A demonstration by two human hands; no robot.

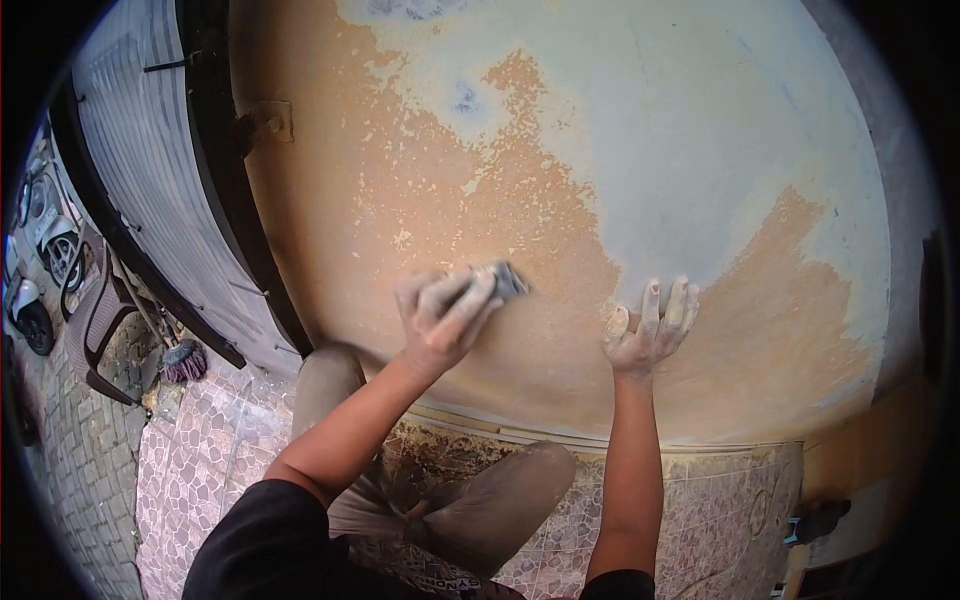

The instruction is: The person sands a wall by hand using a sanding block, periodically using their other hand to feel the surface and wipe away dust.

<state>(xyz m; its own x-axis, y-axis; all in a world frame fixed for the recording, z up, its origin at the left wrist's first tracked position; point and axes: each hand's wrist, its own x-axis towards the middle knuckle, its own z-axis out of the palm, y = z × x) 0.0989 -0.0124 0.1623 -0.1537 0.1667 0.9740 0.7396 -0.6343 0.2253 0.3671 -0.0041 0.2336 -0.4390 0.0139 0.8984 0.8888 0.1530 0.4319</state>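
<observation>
A wall [700, 150] with flaking paint fills the middle, pale blue-grey at the upper right and orange-tan where the coat is worn off. My left hand [440, 312], dusty and slightly blurred, is closed around a dark grey folded piece of sandpaper [512, 280] against the tan part. Farther right, my right hand [652, 330] rests on the wall just below the grey patch. Its fingers are spread, and white dust coats them. Nothing is in that hand.
A dark-framed corrugated metal gate [145, 130] stands at the left. Beyond it are a brown chair [100, 330], a broom head [184, 361] and parked motorbikes [60, 235]. My bent knees are close to the wall's base, over a stone-patterned tile floor [200, 430].
</observation>
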